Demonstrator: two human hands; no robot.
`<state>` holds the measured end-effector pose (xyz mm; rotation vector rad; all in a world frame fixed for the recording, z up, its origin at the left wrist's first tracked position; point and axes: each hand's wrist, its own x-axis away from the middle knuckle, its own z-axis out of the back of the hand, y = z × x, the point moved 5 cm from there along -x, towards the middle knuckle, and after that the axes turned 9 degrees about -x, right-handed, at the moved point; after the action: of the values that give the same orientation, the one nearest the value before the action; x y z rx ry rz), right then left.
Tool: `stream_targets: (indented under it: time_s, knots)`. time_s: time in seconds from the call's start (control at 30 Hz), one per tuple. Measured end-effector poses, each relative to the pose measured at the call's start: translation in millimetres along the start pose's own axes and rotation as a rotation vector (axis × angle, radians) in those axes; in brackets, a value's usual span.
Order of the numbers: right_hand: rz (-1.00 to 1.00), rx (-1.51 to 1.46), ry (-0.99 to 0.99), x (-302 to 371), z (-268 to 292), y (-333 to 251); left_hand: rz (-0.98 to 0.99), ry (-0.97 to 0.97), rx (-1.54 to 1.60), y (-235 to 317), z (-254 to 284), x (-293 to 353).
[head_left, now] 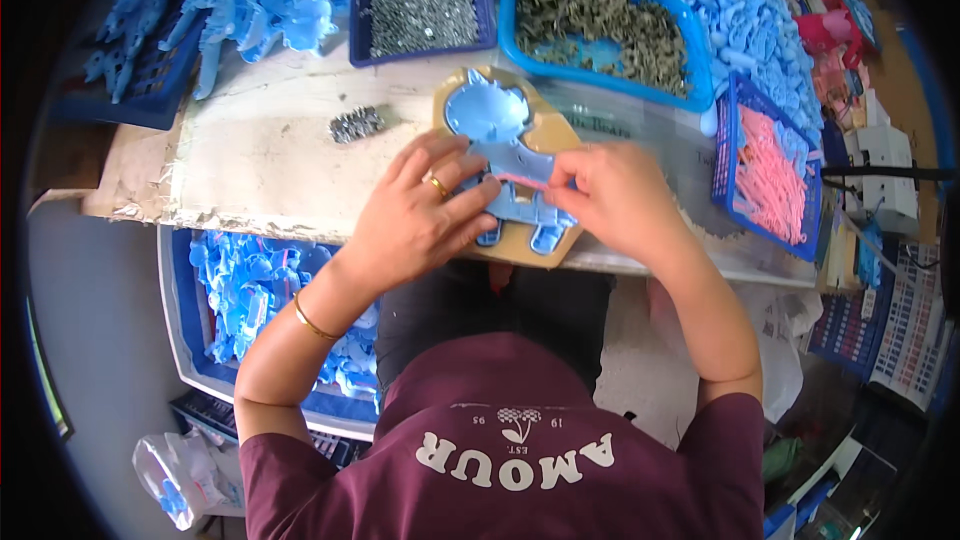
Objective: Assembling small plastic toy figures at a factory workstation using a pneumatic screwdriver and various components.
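Observation:
A light blue plastic figure-shaped shell (487, 112), with a round head, body and two feet, lies in a tan jig (557, 130) at the table's near edge. Across its middle runs a thin pink plastic strip (522, 181). My right hand (610, 195) is closed in a pinch at the strip's right end; its fingertips partly hide what they grip. On the shell's left side rests my left hand (425, 202), palm down with fingers spread, one fingertip by the strip's left end. Part of the shell is hidden under those fingers.
Small metal parts fill a dark blue basket (487, 25), with a small heap (356, 124) nearer. A blue tray (610, 77) holds dark greyish pieces. Pink strips lie in a basket (727, 155) at right. Blue parts pile behind and fill a bin (190, 360) below left.

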<state>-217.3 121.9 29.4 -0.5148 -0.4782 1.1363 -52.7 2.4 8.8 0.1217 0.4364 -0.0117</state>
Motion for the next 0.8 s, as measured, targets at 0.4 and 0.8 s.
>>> stream_targets:
  time_s: [0.4,0.8]
  knots:
    - [0.816,-0.173,0.931,-147.8,76.5,-149.5,0.276,0.289,0.002,-78.0,17.8,-31.3]
    - [0.413,-0.532,0.391,-120.9,81.4,-133.4,0.387,-0.37,-0.366,-162.4,-37.1,-108.1]
